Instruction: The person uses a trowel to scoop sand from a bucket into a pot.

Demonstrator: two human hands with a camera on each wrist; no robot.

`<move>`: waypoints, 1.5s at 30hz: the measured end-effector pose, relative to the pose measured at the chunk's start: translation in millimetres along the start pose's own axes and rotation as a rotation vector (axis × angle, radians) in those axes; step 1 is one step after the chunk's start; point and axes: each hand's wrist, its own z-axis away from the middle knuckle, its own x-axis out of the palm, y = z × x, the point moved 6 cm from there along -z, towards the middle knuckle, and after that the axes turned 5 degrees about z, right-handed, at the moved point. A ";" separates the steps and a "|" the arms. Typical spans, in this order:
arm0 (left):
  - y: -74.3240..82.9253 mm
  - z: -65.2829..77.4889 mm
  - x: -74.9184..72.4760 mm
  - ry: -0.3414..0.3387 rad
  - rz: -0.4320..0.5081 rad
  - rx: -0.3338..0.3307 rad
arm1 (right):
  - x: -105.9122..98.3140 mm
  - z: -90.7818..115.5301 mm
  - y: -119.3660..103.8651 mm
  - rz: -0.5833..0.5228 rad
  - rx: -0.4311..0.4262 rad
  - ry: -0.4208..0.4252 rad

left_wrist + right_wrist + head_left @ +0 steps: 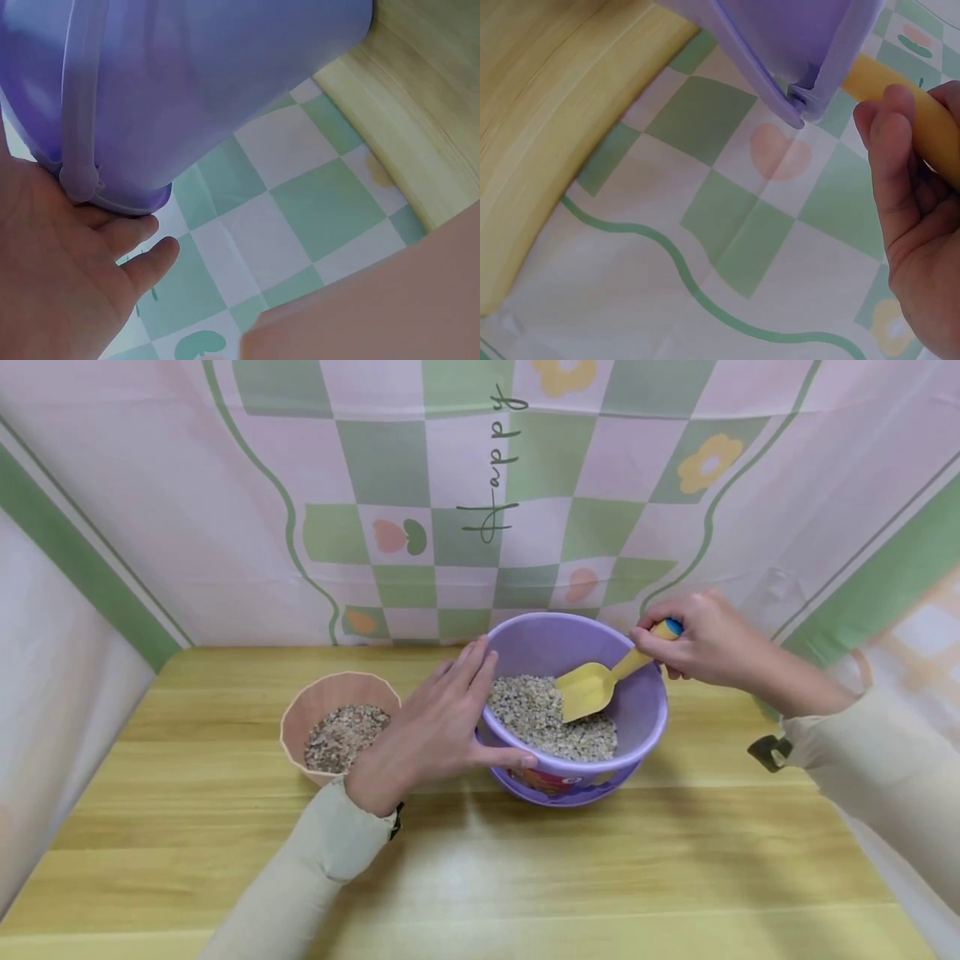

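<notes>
A purple bucket (649,731) stands on the wooden table, with pale gravel (525,710) inside. My left hand (442,722) rests against the bucket's left rim, fingers extended and thumb along the front. In the left wrist view those fingers (150,262) touch the rim beside the bucket's handle (81,97). With my right hand (701,639) I grip the yellow handle of a toy shovel (588,692). Its blade is tilted down over the gravel, with its front edge at the gravel's surface. In the right wrist view my right hand (919,225) curls round the yellow handle (885,79).
Left of the bucket sits a pink faceted bowl (295,727) with darker gravel (345,735) in it, partly behind my left wrist. A checked cloth (390,468) hangs at the table's back edge. The wooden table (487,877) extends in front of the bucket.
</notes>
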 end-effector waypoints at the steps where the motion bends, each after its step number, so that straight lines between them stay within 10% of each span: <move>1: 0.3 0.2 -0.1 0.004 -0.001 0.001 | 0.1 0.0 0.2 -0.007 0.001 0.004; 45: 3.8 -0.2 4.5 0.003 0.104 -0.051 | 21.1 2.6 2.1 -0.182 0.116 0.058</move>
